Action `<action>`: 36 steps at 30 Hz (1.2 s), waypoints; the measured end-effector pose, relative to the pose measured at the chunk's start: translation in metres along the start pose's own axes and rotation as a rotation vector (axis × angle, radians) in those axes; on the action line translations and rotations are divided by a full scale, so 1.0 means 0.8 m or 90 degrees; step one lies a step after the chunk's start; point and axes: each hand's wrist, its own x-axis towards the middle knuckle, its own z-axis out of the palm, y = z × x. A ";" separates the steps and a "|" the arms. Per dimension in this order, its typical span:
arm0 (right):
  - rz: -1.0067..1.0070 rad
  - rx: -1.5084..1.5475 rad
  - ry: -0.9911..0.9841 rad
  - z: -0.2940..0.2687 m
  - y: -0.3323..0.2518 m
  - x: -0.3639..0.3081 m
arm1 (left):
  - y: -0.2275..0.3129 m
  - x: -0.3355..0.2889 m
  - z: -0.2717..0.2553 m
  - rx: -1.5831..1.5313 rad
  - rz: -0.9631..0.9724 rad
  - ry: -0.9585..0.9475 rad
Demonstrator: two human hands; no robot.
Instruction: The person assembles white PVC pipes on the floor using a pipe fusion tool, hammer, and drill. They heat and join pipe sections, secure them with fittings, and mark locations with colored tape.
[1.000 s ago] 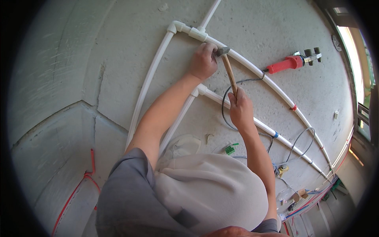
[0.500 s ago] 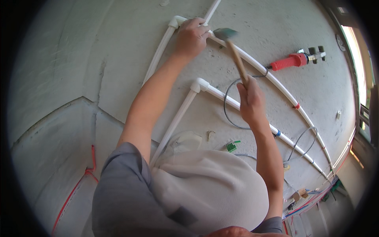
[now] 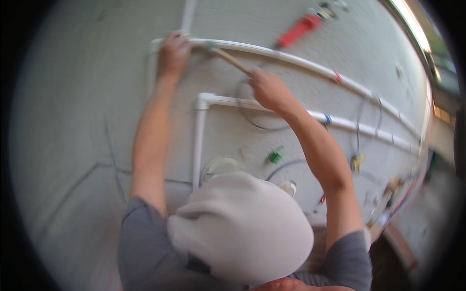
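In my right hand [image 3: 270, 88] is a hammer [image 3: 235, 61], its wooden handle wrapped by my fingers. The greenish hammer head [image 3: 211, 47] is against or just over the upper white pipe [image 3: 267, 50], right of my other hand. My left hand [image 3: 175, 54] rests at the pipe's corner end, where another white pipe [image 3: 188, 17] runs off upward. Its fingers are bent together over the pipe; blur hides what they pinch. A second white pipe [image 3: 235, 102] with an elbow [image 3: 206, 99] lies nearer to me.
A red-handled pipe fusion welder [image 3: 302, 30] lies beyond the upper pipe. Its grey cord [image 3: 262, 128] loops under the lower pipe. Small green pieces [image 3: 274, 156] lie on the grey floor [image 3: 97, 97]. Red and blue bands mark the pipes.
The view has turned, so the pipes and welder now appear shifted up and left. My right hand with the hammer has come closer to my left hand, which stays by the pipe corner.
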 end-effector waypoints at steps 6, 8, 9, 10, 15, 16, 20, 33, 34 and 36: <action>-0.034 0.122 0.249 -0.050 0.038 -0.059 | 0.164 -0.094 0.005 -0.103 0.200 0.042; 0.041 0.155 0.275 -0.065 0.049 -0.074 | 0.253 -0.185 0.023 -0.356 0.223 -0.295; 0.066 0.174 0.296 -0.069 0.054 -0.080 | 0.286 -0.216 0.039 -0.256 0.364 -0.364; 0.057 0.197 0.337 -0.072 0.059 -0.084 | 0.315 -0.243 0.056 -0.331 0.291 -0.462; 0.088 0.235 0.354 -0.058 0.067 -0.105 | 0.389 -0.285 0.099 -0.235 0.165 -0.549; 0.105 0.259 0.329 -0.053 0.066 -0.109 | 0.397 -0.286 0.100 -0.194 0.155 -0.581; 0.089 0.255 0.281 -0.040 0.052 -0.103 | 0.423 -0.293 0.103 -0.145 0.131 -0.590; 0.094 0.218 0.162 0.002 -0.014 0.002 | 0.115 -0.072 -0.086 -0.311 -0.231 0.049; 0.091 0.196 0.170 0.009 -0.015 0.008 | 0.067 -0.030 -0.098 -0.263 -0.254 0.109; 0.095 0.169 0.181 0.026 -0.014 0.020 | -0.003 0.031 -0.112 -0.214 -0.257 0.079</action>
